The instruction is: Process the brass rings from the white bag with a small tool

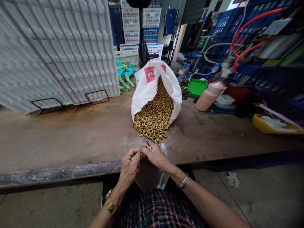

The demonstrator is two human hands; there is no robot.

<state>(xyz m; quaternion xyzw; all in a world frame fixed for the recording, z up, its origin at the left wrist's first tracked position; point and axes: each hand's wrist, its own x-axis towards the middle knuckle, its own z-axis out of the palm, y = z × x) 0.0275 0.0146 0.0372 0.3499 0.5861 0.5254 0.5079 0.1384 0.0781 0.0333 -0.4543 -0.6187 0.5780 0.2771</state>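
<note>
Just over the table's front edge, my left hand (129, 166) is closed around some brass-coloured rings (132, 157). My right hand (155, 157) meets it at the fingertips. In its grip is a small knife (148, 145), with a dark pointed tip and a pale body. Whatever lies between the two sets of fingertips is too small to make out. Ahead of both hands, a heap of the same rings (154, 117) spills from the mouth of a white plastic sack (143, 96) lying on its side.
White ribbed trays (71, 47) stand on edge on the left of the wooden table (95, 133), beside black wire stands (97, 96). To the right are a pink bottle (206, 97), a green tray (197, 88) and a yellow tray (273, 126). Stacked crates (130, 19) fill the background.
</note>
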